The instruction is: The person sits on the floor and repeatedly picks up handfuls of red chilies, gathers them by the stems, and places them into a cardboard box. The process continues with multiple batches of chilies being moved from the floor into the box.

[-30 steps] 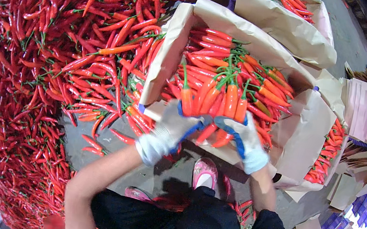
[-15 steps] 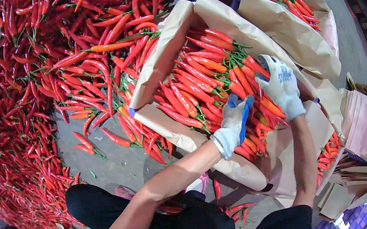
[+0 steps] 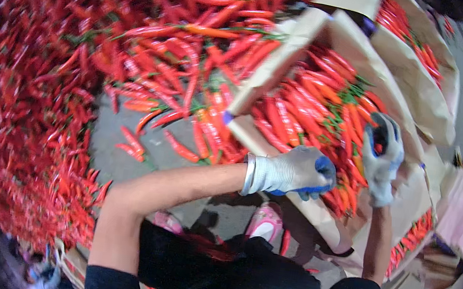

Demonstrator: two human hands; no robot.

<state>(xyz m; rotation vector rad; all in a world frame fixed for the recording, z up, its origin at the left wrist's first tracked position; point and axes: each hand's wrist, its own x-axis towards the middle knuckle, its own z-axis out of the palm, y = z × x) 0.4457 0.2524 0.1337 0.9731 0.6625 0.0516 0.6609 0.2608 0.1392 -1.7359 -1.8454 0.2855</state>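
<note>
Curling fingers together, the left hand (image 3: pixel 297 171) is over the box's near edge (image 3: pixel 321 219), the right hand (image 3: pixel 382 157), fingers bent with a gap, over its peppers (image 3: pixel 289 120).

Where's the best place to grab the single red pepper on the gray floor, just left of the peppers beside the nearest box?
Probably pinch the red pepper mid-body from above, fingers across its length. It lies flat and slender, with gray floor showing on its near side; its right end sits close to other peppers, so that end looks tighter.
</note>
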